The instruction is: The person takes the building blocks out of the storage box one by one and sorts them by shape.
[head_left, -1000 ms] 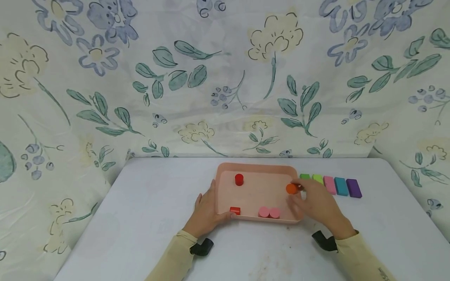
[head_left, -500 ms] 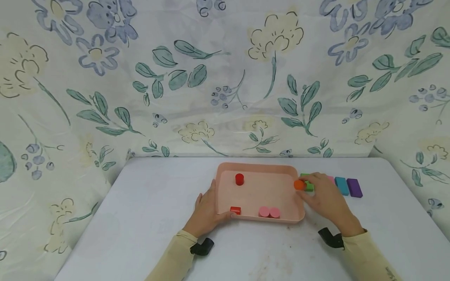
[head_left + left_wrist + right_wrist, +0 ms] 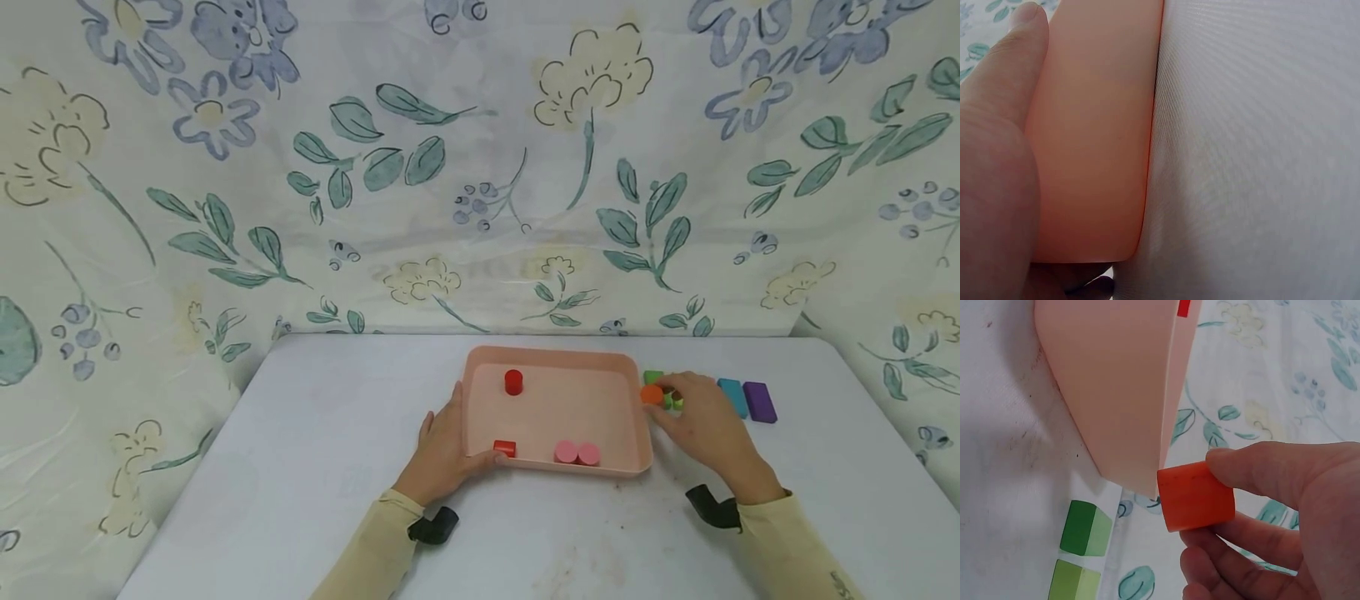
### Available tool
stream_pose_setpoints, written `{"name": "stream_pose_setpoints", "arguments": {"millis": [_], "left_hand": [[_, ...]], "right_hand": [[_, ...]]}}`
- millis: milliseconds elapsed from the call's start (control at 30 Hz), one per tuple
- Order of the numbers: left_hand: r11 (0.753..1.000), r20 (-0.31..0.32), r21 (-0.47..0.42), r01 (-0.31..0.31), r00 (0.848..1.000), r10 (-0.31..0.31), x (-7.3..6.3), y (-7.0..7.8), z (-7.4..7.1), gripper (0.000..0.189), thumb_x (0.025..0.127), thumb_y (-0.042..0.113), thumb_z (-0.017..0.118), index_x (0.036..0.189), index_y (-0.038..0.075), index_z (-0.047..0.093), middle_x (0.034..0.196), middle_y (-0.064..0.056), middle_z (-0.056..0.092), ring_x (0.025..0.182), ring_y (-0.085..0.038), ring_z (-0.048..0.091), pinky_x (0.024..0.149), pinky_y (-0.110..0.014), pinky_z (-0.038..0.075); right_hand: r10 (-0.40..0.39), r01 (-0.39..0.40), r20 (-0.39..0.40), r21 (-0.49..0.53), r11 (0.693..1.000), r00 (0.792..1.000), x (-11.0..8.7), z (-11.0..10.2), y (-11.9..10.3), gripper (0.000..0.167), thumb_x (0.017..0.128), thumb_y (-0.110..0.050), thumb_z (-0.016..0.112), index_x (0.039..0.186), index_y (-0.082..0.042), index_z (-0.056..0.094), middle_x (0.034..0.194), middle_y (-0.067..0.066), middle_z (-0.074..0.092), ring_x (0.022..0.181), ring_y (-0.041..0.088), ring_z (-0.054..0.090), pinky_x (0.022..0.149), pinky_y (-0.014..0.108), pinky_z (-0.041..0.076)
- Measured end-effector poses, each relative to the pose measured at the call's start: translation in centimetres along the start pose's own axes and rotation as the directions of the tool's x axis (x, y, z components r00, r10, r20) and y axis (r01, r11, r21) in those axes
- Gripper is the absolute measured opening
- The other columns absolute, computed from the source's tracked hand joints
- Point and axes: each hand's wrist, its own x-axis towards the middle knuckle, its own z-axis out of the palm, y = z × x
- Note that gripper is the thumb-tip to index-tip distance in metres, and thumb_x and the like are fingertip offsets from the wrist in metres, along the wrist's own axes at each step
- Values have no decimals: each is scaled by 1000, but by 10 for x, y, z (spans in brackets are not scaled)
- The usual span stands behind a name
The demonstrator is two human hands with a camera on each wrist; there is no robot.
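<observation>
A pale pink tray [image 3: 555, 358] lies on the table. My left hand [image 3: 441, 450] grips its near left corner, fingers along the left side and thumb on the front rim. Pinched between thumb and fingers of my right hand [image 3: 705, 425] is an orange cylinder block [image 3: 651, 396], held just outside the tray's right rim; it shows tilted in the right wrist view [image 3: 1196, 496]. Inside the tray, a red cylinder block [image 3: 513, 382] stands towards the back. Another red cylinder block [image 3: 505, 448] lies by the left thumb, and two pink cylinder blocks [image 3: 566, 452] sit against the front wall.
Right of the tray runs a row of flat blocks, partly hidden by my right hand: dark green [image 3: 1085, 528], lime green [image 3: 1075, 581], blue [image 3: 732, 398] and purple [image 3: 761, 402]. A flowered cloth [image 3: 480, 283] rises behind the white table [image 3: 352, 392].
My right hand has carried the orange cylinder block from over the tray's right part to the right, past the rim. The left hand still holds the corner.
</observation>
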Motion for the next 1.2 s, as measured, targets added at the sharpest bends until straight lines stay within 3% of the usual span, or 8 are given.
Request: {"name": "stream_pose_setpoints", "arguments": {"millis": [300,667,867,1200], "left_hand": [[1000,-3,5,-1,1000,1,1,1,0,123,78,59,77,159,-3,8,162,-17,30,148,-36,27,117,-67,5],[1000,-2,-10,2,1000,-2,-1,2,0,124,77,57,78,159,-3,8,163,-17,28,150,-35,25,118,-65,3],[1000,-2,1,-5,1000,5,-1,2,0,123,78,58,77,159,-3,8,163,-18,28,149,-36,26,118,-66,5],[1000,0,-9,3,1000,-3,-1,2,0,123,78,58,77,159,-2,7,163,-17,27,150,-35,24,118,-65,3]], "right_hand": [[43,-43,7,-3,999,999,1,-2,5,44,91,-21,71,124,8,64,110,22,68,93,34,63,80,50,57],[119,-118,78,-13,993,990,3,1,9,46,91,-20,70,125,9,62,108,24,67,90,34,61,77,48,57],[119,-120,82,-1,993,989,3,5,11,43,91,-19,69,122,9,64,102,20,68,84,29,59,70,42,56],[110,-110,99,-8,994,989,3,10,16,38,91,-20,69,117,7,66,96,16,67,82,28,58,71,43,56]]}}
